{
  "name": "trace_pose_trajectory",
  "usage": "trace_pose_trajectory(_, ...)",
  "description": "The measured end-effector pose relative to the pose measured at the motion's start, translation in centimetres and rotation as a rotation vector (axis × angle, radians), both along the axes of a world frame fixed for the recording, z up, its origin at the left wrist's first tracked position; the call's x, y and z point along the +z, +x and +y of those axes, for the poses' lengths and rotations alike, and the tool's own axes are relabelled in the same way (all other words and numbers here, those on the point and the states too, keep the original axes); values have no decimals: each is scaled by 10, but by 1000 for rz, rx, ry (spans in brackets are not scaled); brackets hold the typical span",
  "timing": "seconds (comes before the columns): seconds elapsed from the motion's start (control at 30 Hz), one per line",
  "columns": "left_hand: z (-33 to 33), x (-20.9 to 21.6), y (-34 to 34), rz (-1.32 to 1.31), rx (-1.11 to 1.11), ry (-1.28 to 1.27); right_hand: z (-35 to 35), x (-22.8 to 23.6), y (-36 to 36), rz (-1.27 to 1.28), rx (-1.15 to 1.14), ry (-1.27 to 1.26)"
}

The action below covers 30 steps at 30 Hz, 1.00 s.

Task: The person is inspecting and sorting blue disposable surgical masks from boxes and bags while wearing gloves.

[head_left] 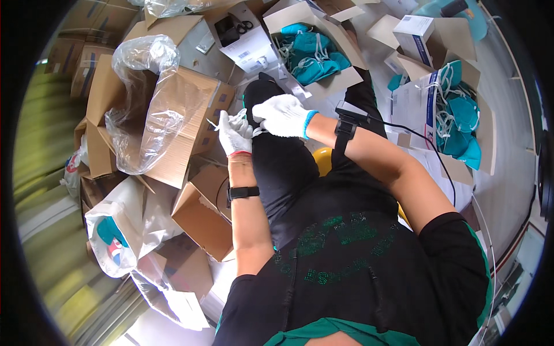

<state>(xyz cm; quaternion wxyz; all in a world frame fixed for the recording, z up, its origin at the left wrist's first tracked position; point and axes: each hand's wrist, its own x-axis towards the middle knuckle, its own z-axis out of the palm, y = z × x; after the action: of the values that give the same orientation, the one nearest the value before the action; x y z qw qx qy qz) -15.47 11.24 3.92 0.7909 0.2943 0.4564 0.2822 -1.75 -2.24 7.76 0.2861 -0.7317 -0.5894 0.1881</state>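
Observation:
Both hands wear white knit gloves and meet above my dark-trousered thigh. My left hand (235, 135), with a red cuff, is closed round white elastic straps (239, 114), and loose strap ends stick out past the fingers. A thin teal edge shows beside the straps; the rest of that item is hidden. My right hand (283, 117), with a blue cuff, is closed just to the right of the left one. Its fingertips are curled inward, and what they grip is hidden. Farther off, an open carton (340, 81) holds several teal face masks (314, 46) with white straps.
At left stands a large cardboard box (199, 112) lined with a clear plastic bag (164, 124). Below it, a white bag (130, 199) holds something teal. At right, another carton (412, 106) overflows with teal masks (463, 112). Black-handled scissors (245, 26) lie at the top. A black cable (427, 138) trails from my right wrist.

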Motion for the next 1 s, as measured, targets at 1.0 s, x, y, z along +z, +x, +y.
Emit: trace_pose_trajectory(1.0,-13,5,-18,-602,70,-209,-22,10,-26,92,-26,-152)
